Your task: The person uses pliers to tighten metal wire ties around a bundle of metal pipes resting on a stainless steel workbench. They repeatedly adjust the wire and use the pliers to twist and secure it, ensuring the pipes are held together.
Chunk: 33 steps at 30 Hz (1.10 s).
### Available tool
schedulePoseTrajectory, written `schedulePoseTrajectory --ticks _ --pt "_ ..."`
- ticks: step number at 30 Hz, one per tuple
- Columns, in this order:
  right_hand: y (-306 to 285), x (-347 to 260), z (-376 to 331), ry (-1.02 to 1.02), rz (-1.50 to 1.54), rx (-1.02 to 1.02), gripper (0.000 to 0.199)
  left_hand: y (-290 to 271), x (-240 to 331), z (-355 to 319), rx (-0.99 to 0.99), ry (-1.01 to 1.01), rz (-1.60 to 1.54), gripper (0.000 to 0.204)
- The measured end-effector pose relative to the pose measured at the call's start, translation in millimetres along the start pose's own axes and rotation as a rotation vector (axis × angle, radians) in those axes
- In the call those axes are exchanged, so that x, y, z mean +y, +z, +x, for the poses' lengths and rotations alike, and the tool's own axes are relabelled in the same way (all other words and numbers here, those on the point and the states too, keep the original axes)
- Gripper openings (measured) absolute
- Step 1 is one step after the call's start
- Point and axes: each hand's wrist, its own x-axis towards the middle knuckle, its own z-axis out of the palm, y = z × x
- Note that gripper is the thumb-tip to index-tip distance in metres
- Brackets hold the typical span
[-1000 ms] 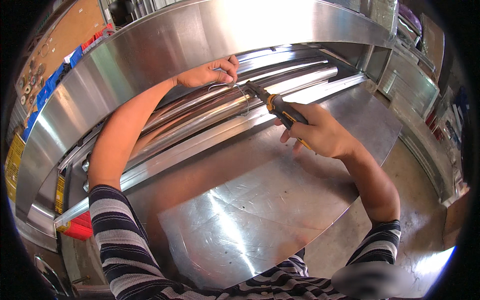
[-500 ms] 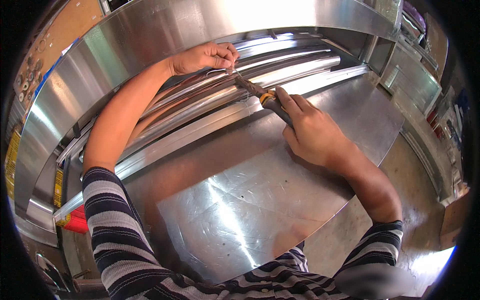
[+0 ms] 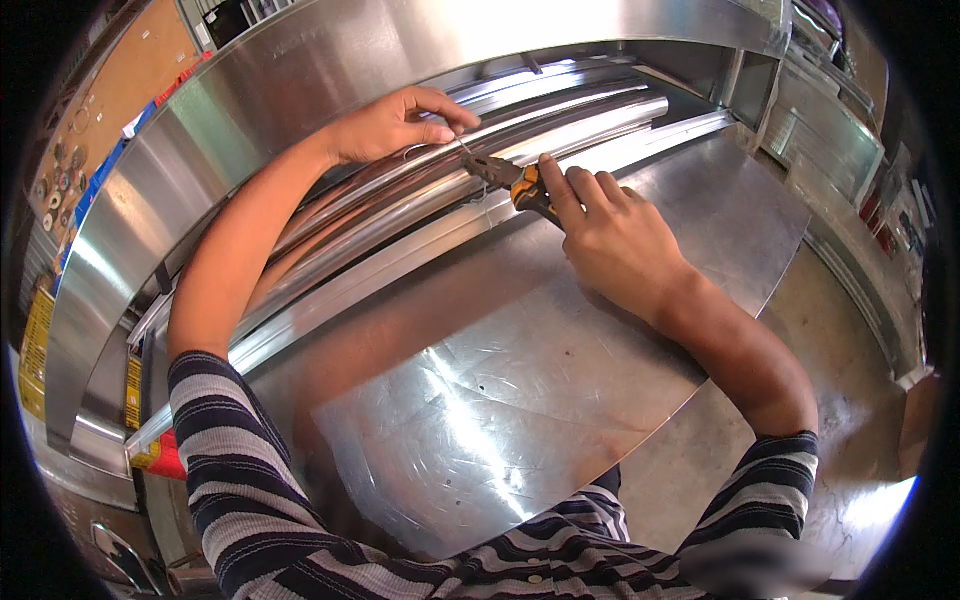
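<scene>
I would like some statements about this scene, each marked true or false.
1. The right hand holds pliers. True.
2. The pliers have blue handles. False: the handles are orange and black.
3. The left hand rests on the metal rails. True.
4. Both forearms are covered by sleeves. False: the striped sleeves end near the elbows.
5. The pliers' nose points toward the left hand. True.

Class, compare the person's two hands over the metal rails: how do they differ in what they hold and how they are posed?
The right hand wraps the orange-handled pliers; the left hand holds no tool and pinches a thin wire at the rails. The left arm reaches farther, nearly straight; the right is bent. Both are bare and meet at the pliers' tip.
</scene>
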Motion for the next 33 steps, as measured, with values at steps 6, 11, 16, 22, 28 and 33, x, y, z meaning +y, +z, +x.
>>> schedulePoseTrajectory --ticks 6,11,16,22,28,33 --pt "1 0 0 -0.001 -0.004 0.001 0.064 7 -2 -2 0.056 0.040 -0.117 0.033" --pt "2 -2 -1 0.009 -0.015 0.007 0.063 1 -2 -1 0.014 0.025 -0.089 0.029" --pt "4 -2 -2 0.006 -0.008 -0.009 0.063 1 3 1 -0.046 0.029 -0.158 0.023" --pt "1 -3 -1 0.084 0.164 -0.089 0.077 0 -5 -4 -0.028 -0.003 -0.227 0.034" --pt "-35 -7 10 0.390 0.885 -0.376 0.064 -10 -21 -14 0.140 -0.074 -0.064 0.043" --pt "-67 -20 38 0.870 1.954 -0.530 0.050 -6 -26 -19 0.137 -0.300 0.034 0.045"
